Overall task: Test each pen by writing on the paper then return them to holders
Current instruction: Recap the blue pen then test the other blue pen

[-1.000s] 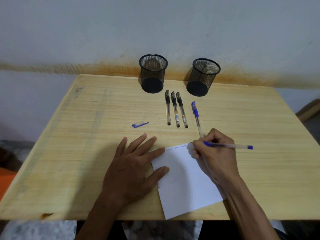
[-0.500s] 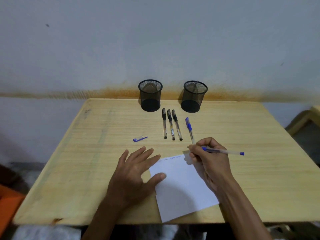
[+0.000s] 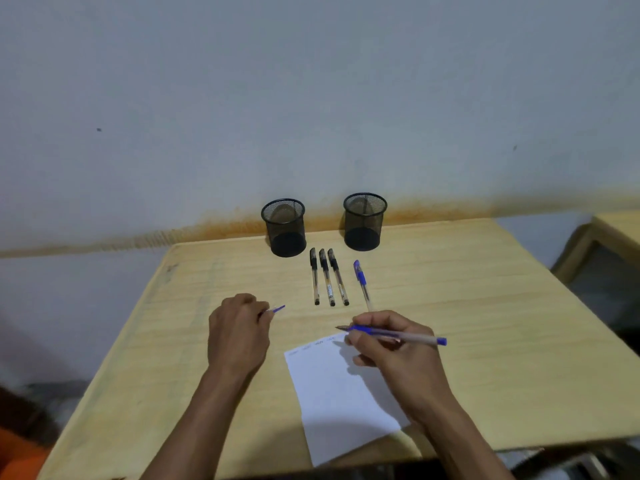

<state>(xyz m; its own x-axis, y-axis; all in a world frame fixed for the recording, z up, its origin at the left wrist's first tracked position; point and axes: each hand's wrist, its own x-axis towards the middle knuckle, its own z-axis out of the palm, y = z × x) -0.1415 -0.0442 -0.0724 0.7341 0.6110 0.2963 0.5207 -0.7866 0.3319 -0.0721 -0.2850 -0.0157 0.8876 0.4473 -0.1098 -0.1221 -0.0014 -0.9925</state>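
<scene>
My right hand [image 3: 394,355] holds an uncapped blue pen [image 3: 415,337] lying almost level, its tip pointing left just above the top edge of the white paper [image 3: 339,400]. My left hand [image 3: 239,334] is closed around the blue pen cap [image 3: 277,309], whose clip end sticks out to the right. Three black capped pens [image 3: 327,277] lie side by side on the table, with a capped blue pen [image 3: 361,280] to their right. Two black mesh holders stand at the back: the left holder [image 3: 284,227] and the right holder [image 3: 364,221]. Faint writing runs along the paper's top edge.
The wooden table [image 3: 467,292] stands against a pale wall with an orange stain line. A second wooden piece of furniture [image 3: 609,233] sits at the right edge. Something orange [image 3: 20,455] lies on the floor at bottom left.
My left hand left the paper, moved up and left, and closed on the pen cap. My right hand lifted the pen off the paper and levelled it. The camera tilted upward.
</scene>
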